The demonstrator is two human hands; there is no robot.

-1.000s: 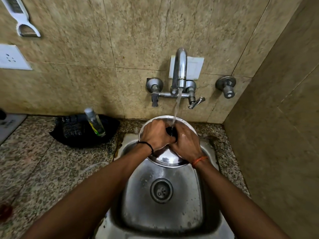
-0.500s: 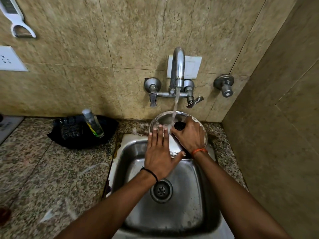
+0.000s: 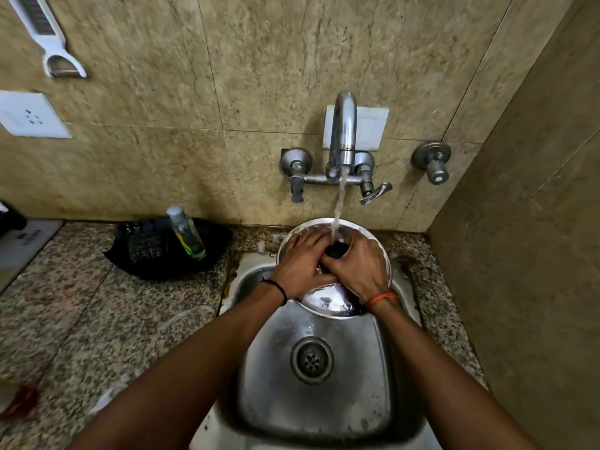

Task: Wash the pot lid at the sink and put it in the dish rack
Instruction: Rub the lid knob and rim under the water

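A round steel pot lid (image 3: pixel 328 303) with a black knob (image 3: pixel 337 249) is held tilted over the far end of the steel sink (image 3: pixel 324 394). Water from the tap (image 3: pixel 344 131) falls onto the knob and my fingers. My right hand (image 3: pixel 358 266) is wrapped around the knob. My left hand (image 3: pixel 300 266) lies on the lid's face beside the knob, fingers touching my right hand. Both hands cover most of the lid; only its near rim and far rim show. No dish rack is in view.
A black tray (image 3: pixel 168 251) holding a clear bottle (image 3: pixel 186 232) sits on the granite counter (image 3: pixel 97 319) left of the sink. A tiled side wall (image 3: pixel 535 254) closes in on the right. A wall socket (image 3: pixel 31 116) and a white peeler (image 3: pixel 48 37) are upper left.
My left hand moved from the lid's near edge back up onto its face next to the knob. The lid shifted slightly toward me under the stream.
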